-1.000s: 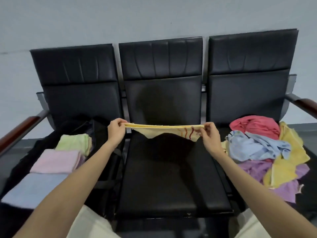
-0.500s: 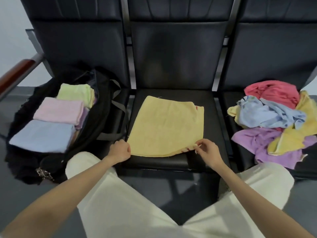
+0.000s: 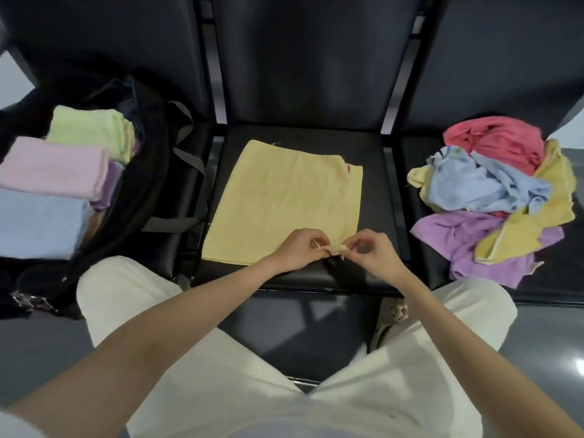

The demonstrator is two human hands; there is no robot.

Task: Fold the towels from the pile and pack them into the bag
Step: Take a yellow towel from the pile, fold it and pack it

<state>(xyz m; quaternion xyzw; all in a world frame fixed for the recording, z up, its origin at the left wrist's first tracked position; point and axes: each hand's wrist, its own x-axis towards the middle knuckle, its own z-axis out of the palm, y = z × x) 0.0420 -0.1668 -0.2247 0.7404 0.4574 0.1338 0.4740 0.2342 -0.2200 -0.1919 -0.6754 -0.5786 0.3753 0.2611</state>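
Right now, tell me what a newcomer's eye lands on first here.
The yellow towel spread flat on the middle seat, with the left hand and right hand pinching its near right corner. Next, the jumbled pile of pink, blue, purple and yellow towels on the right seat, and the black bag on the left holding folded towels.

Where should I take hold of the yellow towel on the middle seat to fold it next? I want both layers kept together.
Grip the yellow towel at its near edge, coming from the front of the seat. It lies flat, so only the edges offer a pinch. Both the left hand and right hand already pinch the near right corner; I'd move one grip to the near left corner, then lift the edge away.
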